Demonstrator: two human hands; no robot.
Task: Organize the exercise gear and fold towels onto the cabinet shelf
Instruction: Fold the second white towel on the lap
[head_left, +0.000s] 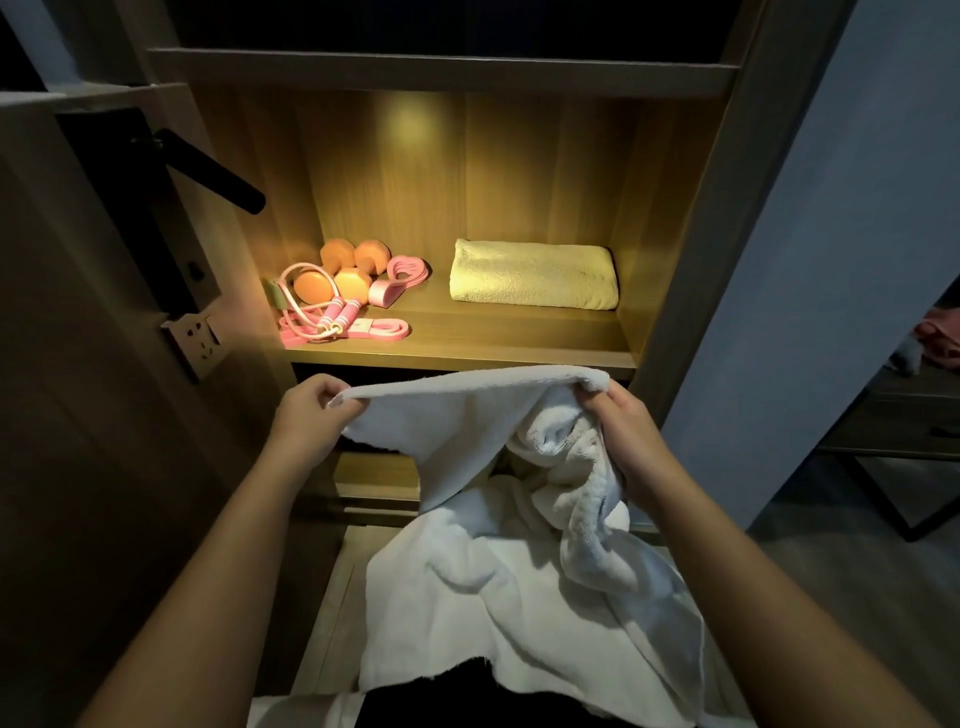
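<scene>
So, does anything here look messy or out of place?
The white towel: the left hand and right hand hold its top edge, but it hangs bunched and unfolded. The folded towel on the shelf looks tidy.

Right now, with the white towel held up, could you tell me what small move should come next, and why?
Probably slide the right hand along the top edge of the white towel to its corner. The left hand pinches its end neatly, but the cloth is bunched and twisted under the right hand, so it would not fold flat yet.

Wht towel; dumbbells org. (rope pink)
</scene>
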